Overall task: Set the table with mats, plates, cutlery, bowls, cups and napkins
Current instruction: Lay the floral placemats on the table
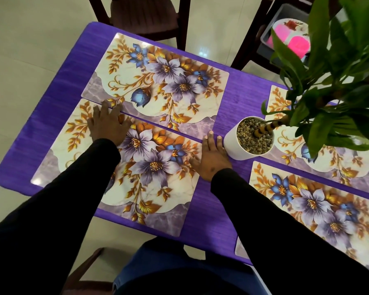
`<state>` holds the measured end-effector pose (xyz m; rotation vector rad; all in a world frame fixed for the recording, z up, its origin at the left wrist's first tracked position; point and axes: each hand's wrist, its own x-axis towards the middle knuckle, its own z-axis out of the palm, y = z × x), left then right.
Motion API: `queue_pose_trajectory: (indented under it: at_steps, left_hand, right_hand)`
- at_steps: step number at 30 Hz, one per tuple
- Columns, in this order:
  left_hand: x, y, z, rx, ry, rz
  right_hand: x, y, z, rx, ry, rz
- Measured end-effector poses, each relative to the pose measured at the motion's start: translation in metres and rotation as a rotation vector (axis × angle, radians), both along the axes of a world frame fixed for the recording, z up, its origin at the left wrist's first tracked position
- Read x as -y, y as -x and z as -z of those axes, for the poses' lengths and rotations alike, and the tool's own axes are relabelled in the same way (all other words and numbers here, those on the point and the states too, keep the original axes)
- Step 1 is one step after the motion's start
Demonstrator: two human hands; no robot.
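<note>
Several floral mats lie on the purple table (pixel 219 211). On the near left mat (pixel 149 188) both my hands lie flat. My left hand (pixel 108 122) presses its far left corner with the fingers spread. My right hand (pixel 211 158) rests on its right edge, fingers straight, close to the white pot. Beyond it lies a second mat (pixel 158 75), their long edges almost touching. To the right are a near mat (pixel 315 207) and a far mat (pixel 328 158), the latter partly hidden by leaves.
A white pot (pixel 232 145) of pebbles holds a green plant (pixel 332 81) that overhangs the table's right side. A grey tub (pixel 268 45) on a chair at the back right holds plates and pink items. Dark chairs stand at the far side (pixel 145 15) and near me.
</note>
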<state>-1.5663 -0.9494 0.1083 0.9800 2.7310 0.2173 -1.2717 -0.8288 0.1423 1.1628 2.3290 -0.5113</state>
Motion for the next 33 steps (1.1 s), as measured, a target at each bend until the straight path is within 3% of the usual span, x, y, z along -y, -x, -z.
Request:
queue_pose_trajectory:
  at_steps: [19,33]
  left_hand:
    - [0.001,0.003,0.010,-0.016,-0.048,0.003]
    - [0.001,-0.016,0.004,-0.018,0.036,-0.067]
  right_hand:
    - [0.002,0.000,0.003,0.002,-0.074,-0.014]
    - [0.000,0.001,0.004,-0.003,-0.105,-0.021]
